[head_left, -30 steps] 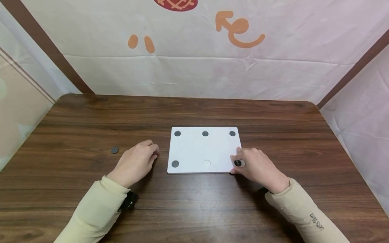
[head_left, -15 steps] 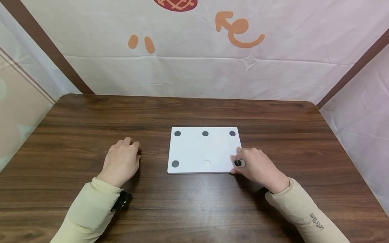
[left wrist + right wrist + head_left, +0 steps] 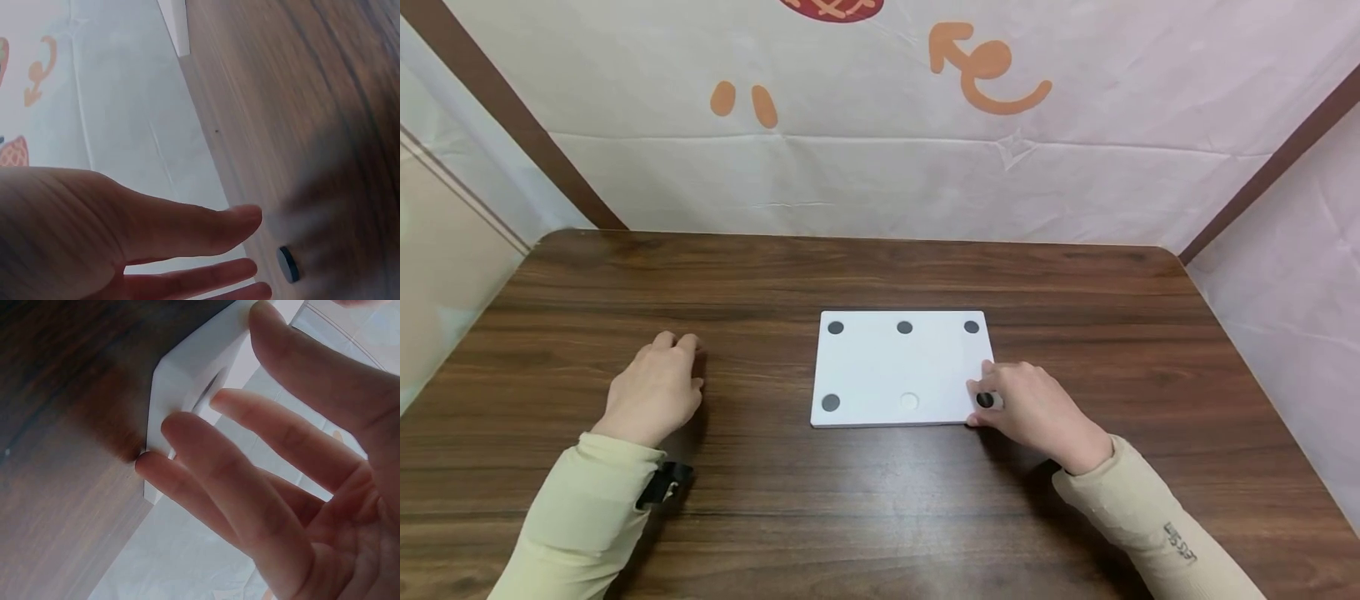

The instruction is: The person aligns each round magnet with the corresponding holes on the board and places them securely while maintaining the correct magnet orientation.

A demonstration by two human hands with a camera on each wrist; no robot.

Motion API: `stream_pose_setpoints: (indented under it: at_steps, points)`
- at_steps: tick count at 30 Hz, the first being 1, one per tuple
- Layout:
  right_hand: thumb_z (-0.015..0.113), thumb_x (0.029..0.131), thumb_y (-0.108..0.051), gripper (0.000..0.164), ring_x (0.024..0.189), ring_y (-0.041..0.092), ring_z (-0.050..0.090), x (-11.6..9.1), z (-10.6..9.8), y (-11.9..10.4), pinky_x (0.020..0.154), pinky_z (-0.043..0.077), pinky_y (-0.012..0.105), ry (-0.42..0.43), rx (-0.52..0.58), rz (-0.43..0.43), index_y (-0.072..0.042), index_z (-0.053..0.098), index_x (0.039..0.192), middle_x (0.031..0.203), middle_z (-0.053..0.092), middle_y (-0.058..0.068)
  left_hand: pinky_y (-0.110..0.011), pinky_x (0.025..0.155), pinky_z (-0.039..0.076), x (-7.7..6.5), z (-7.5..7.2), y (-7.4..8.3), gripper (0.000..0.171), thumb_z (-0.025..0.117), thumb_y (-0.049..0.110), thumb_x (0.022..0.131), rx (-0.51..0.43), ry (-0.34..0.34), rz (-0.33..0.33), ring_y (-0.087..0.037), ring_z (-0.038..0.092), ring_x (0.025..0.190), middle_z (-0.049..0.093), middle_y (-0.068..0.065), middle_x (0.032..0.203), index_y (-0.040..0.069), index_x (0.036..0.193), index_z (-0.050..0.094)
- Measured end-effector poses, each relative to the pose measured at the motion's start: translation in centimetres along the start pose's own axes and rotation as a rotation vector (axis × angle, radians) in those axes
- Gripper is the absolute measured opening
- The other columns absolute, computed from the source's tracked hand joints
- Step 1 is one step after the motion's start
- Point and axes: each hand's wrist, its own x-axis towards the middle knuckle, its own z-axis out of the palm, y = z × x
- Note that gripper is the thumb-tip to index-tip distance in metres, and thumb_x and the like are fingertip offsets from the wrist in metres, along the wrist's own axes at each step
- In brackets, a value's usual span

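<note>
A white rectangular board [image 3: 868,364] lies flat on the table, with dark round discs set in it near its edges. In the middle of its front row is a white round recess [image 3: 909,402]. My right hand [image 3: 1041,412] holds the board's front right corner, thumb at the front edge and fingers round the right side; a dark disc [image 3: 985,400] shows between them. Left of the board my left hand [image 3: 651,390] hovers low, fingers loosely bent. In the left wrist view a loose dark disc [image 3: 288,264] lies just beyond the thumb and fingertips, apart from them; the head view hides it.
The brown wood-grain table [image 3: 880,508] reaches to a hanging white cloth [image 3: 880,183] with printed shapes at the back. Similar cloth hangs at both sides. A black strap [image 3: 664,485] sits at the left wrist.
My left hand has moved left, away from the board and over the loose disc, which was visible beside it a second ago. My right hand and the board have stayed put.
</note>
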Motion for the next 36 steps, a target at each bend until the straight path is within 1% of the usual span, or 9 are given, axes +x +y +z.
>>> stream_pose_setpoints:
  at_steps: [5,11,14,17,24,30,36]
  points:
    - [0.082,0.075,-0.021,0.031,0.105,0.038,0.065,0.1,-0.1,-0.1,0.078,0.053,0.044,-0.003,0.001,0.005,-0.003,0.075,0.099,0.116,0.064,0.027,-0.06,0.066,0.048,0.1,-0.1,-0.9,0.039,0.063,0.006,0.085,-0.028,-0.028,0.019,-0.052,0.055,0.096,0.052,-0.032,0.113,-0.007,0.122,0.055]
    - [0.082,0.074,-0.021,0.03,0.106,0.038,0.065,0.1,-0.1,-0.2,0.08,0.052,0.046,0.002,-0.003,0.005,-0.004,0.076,0.098,0.115,0.064,0.027,-0.06,0.068,0.047,0.2,0.0,-1.5,0.041,0.064,0.005,0.084,-0.048,-0.042,0.011,-0.052,0.054,0.096,0.052,-0.032,0.112,-0.007,0.122,0.055]
    - [0.082,0.074,-0.021,0.03,0.106,0.038,0.064,0.1,-0.1,-0.1,0.081,0.052,0.048,0.005,-0.005,0.003,-0.004,0.076,0.098,0.115,0.065,0.026,-0.059,0.067,0.047,0.2,0.0,-1.8,0.037,0.062,0.002,0.084,-0.059,-0.044,0.001,-0.053,0.054,0.093,0.052,-0.032,0.11,-0.009,0.119,0.056]
    - [0.082,0.075,-0.021,0.028,0.106,0.038,0.064,0.1,-0.1,-0.1,0.082,0.052,0.049,0.005,-0.003,0.001,-0.004,0.076,0.097,0.115,0.064,0.026,-0.057,0.065,0.047,0.2,0.0,-2.0,0.03,0.061,0.0,0.084,-0.065,-0.041,-0.005,-0.051,0.056,0.088,0.054,-0.031,0.105,-0.009,0.113,0.058]
    - [0.082,0.075,-0.021,0.023,0.104,0.038,0.065,0.1,0.0,-0.1,0.08,0.052,0.049,0.008,-0.003,-0.012,-0.006,0.076,0.091,0.115,0.064,0.027,-0.052,0.061,0.046,0.3,0.0,-1.9,0.019,0.062,0.001,0.084,-0.069,-0.053,-0.012,-0.044,0.058,0.08,0.057,-0.025,0.096,-0.004,0.101,0.059]
    - [0.082,0.075,-0.02,0.027,0.104,0.038,0.065,0.0,0.0,-0.1,0.081,0.052,0.049,0.006,0.001,-0.005,-0.004,0.076,0.096,0.115,0.064,0.027,-0.048,0.056,0.044,0.3,0.1,-1.7,0.013,0.061,0.001,0.083,-0.078,-0.041,-0.002,-0.039,0.055,0.071,0.053,-0.022,0.09,-0.002,0.095,0.058]
    - [0.082,0.075,-0.02,0.03,0.105,0.038,0.065,0.0,0.0,-0.1,0.083,0.051,0.05,0.001,0.006,0.004,-0.004,0.075,0.1,0.116,0.064,0.027,-0.047,0.055,0.043,0.4,0.2,-1.6,0.01,0.058,-0.003,0.079,-0.09,-0.036,0.007,-0.038,0.054,0.068,0.053,-0.021,0.087,-0.001,0.088,0.058]
